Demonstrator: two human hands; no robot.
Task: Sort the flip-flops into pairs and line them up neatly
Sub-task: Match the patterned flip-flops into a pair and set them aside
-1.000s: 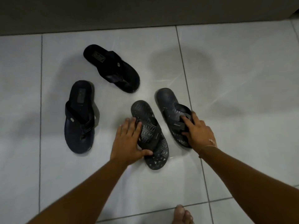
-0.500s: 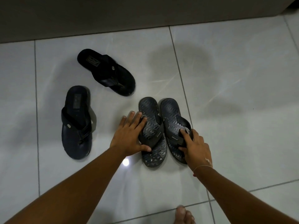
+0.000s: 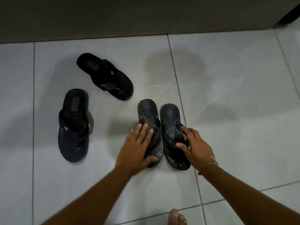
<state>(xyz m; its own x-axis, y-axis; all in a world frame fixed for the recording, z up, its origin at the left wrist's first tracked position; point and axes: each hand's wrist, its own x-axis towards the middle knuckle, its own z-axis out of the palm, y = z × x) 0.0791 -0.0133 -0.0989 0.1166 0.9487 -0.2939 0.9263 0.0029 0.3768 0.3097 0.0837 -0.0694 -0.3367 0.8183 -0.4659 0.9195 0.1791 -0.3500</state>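
Left hand (image 3: 138, 146) lies flat, fingers spread, on one patterned flip-flop (image 3: 150, 125); right hand (image 3: 197, 146) pinches the strap of its mate (image 3: 172, 127). Nudge heels level, sides touching.

right: bare floor (image 3: 243, 111) (wide open) | left: plain flip-flops (image 3: 73, 125) block

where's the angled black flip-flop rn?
Head view, upper left: the angled flip-flop lies on the floor tiles near the wall base, beyond the other smooth flip-flop and up-left of the wavy pair under both hands.
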